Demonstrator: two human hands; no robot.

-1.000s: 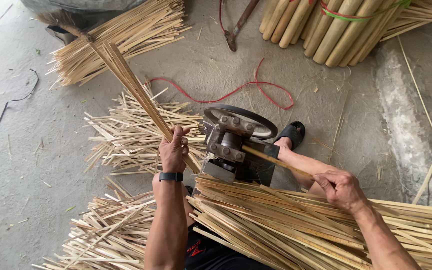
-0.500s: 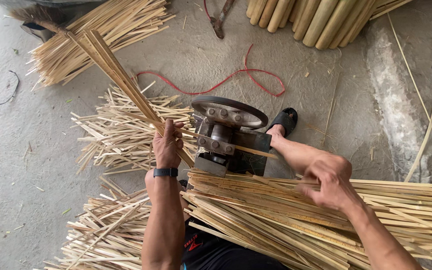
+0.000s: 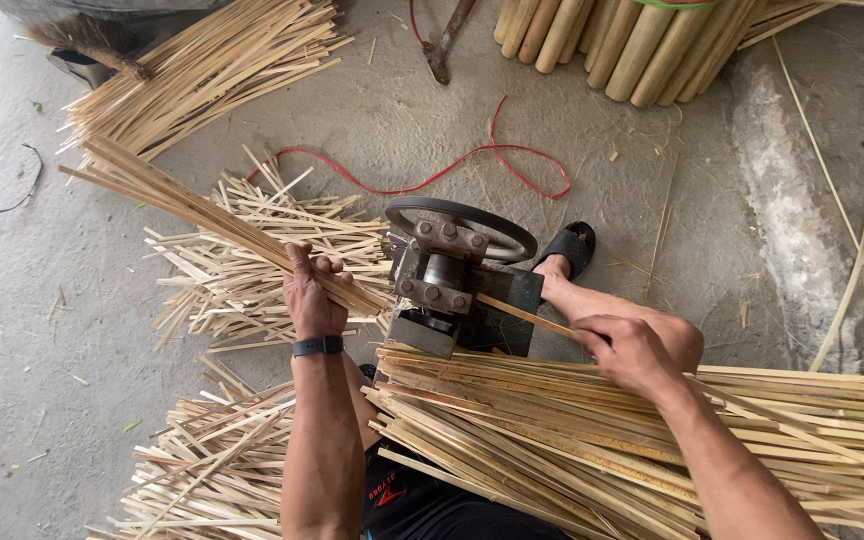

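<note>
Left hand [image 3: 310,300] has its fingers curled tight around a bunch of thin bamboo strips [image 3: 202,215], which run from the grip up toward the upper left of the frame, and the near end sits right against the left side of the little metal splitting machine [image 3: 452,280] in the middle. There's a black wristband [image 3: 317,346] just below that hand.

Right hand [image 3: 630,350] is closed narrow around a single bamboo slat [image 3: 522,314], pinching it; the slat pokes into the right side of the machine. That hand rests on top of a big stack of long slats [image 3: 652,450] across the lower right.

Further out: a sandalled foot [image 3: 564,255] just right of the machine, loose strip piles [image 3: 252,260] left of it, a red cord [image 3: 472,165] above, thick bamboo poles [image 3: 612,40] at the top.
</note>
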